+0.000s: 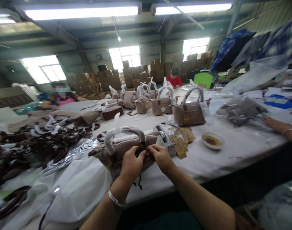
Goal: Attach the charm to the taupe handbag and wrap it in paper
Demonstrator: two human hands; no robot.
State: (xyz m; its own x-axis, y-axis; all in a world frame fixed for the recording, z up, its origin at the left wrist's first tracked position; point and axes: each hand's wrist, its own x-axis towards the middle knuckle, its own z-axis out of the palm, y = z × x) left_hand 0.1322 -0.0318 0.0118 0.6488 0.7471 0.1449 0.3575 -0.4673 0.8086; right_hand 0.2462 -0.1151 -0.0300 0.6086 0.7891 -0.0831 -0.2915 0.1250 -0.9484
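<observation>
A taupe handbag stands in front of me on the table, its handles wrapped in white padding. Both hands are at its near side, by the foot of one handle. My left hand is closed on a dark cord, whose loose ends hang below the fingers. Beside it, my right hand pinches at the same dark bunch; what lies between its fingertips is too small to make out. A grey box and brown paper tags lie just past the right hand.
Finished-looking handbags stand farther back. Brown straps heap up on the left beside clear plastic. A shallow dish sits at right. A co-worker's hand touches a plastic-wrapped bag. Two other people work across the table.
</observation>
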